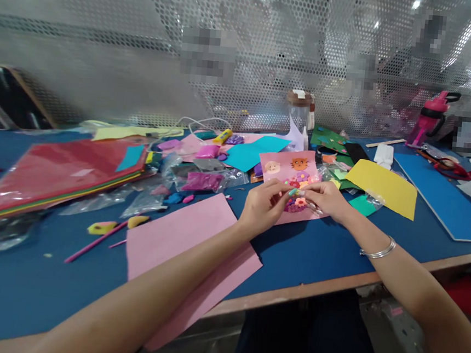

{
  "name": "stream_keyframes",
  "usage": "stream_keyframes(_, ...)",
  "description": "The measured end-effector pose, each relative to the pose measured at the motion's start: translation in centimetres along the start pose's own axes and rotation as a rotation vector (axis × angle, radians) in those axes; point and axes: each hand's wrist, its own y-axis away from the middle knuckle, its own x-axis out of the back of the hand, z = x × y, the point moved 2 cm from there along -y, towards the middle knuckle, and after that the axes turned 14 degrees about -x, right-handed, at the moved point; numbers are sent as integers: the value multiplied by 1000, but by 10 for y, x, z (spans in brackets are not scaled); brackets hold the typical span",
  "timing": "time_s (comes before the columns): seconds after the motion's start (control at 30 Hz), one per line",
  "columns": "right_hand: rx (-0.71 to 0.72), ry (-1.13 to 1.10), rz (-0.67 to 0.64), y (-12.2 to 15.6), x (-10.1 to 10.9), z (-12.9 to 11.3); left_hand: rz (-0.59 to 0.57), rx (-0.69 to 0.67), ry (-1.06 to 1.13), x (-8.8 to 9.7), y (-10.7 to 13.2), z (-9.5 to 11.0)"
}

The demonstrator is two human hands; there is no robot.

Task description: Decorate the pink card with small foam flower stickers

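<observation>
My left hand (263,203) and my right hand (327,200) meet fingertip to fingertip over a pink card (291,173) that carries foam stickers, among them an orange cat face. Both hands are pinched on a tiny light green piece (294,192) held just above the card's lower half. A silver bangle (379,250) circles my right wrist. A larger plain pink sheet (190,244) lies under my left forearm and hangs over the table's front edge.
On the blue table (23,284), a bagged stack of coloured sheets (62,175) lies at left, with a pink stick (95,241) and loose foam bits near it. Turquoise (254,150) and yellow (385,187) sheets, a jar (299,113), a pink bottle (430,116) and a perforated screen stand behind.
</observation>
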Motion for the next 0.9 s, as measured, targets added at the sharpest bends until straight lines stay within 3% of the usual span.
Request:
stream_keyframes(0.37,-44,-33,-27,5,-4,-6,32,13,16,1,-1,-1)
stream_keyframes(0.67,-76,-82,35,3,-5,-4,9,16,77,1,-1,1)
stream_keyframes(0.9,-145,-169,52,0,-4,1,46,69,42,3,1,-11)
